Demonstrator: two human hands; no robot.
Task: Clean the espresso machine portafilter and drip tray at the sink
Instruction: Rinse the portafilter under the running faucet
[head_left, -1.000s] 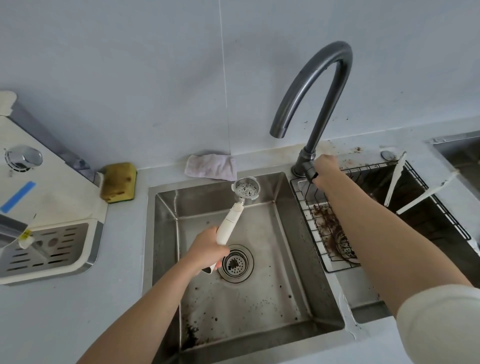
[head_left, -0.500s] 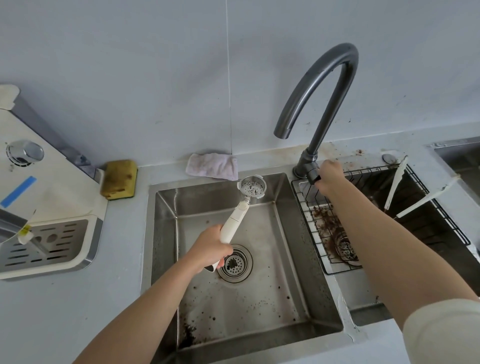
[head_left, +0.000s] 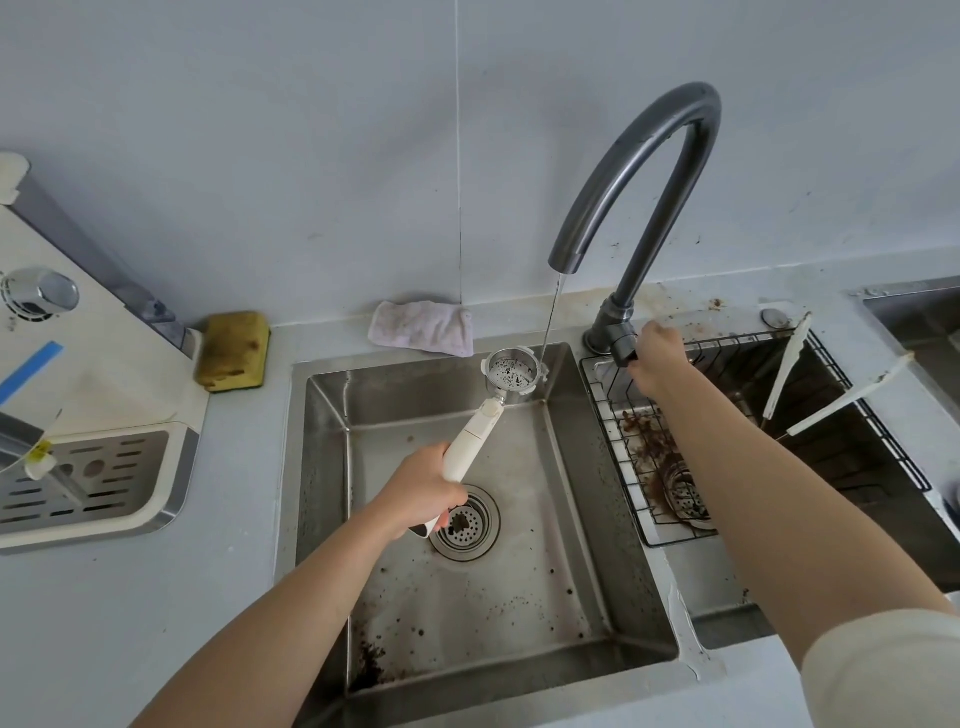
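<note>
**Rinsing position at the left basin**

Two bare forearms enter from the bottom of the frame, and a cream sleeve (head_left: 883, 670) covers the right one at the lower right corner. Near centre, the left hand (head_left: 421, 493) is wrapped firmly round the lower end of the cream-handled steel portafilter (head_left: 475, 434). It holds the portafilter slanting up and to the right above the rectangular stainless-steel sink (head_left: 324, 467). The sink floor is speckled with dark coffee grounds, and its round perforated drain strainer (head_left: 470, 527) lies just beside the gripping hand.

The portafilter's basket, flecked with grounds, faces upward at the far edge of the basin. A thin stream of water (head_left: 549, 322) falls from the spout and appears to meet the basket's right rim.

Right of centre, the right hand (head_left: 655, 358) has its fingers curled over the short dark lever (head_left: 622, 347). The lever sits at the base of the dark grey gooseneck faucet (head_left: 670, 135). Below this arm, a black wire rack (head_left: 613, 431) sits in a second, grounds-stained basin. Two white sticks (head_left: 784, 369) lean across its far rim.

At the left edge, the slotted steel drip tray (head_left: 88, 478) sits in the base of the cream espresso machine (head_left: 78, 374). It is well apart from the sink. Against the pale wall lie a yellow sponge (head_left: 234, 351) and a crumpled pale pink cloth (head_left: 422, 327).
</note>
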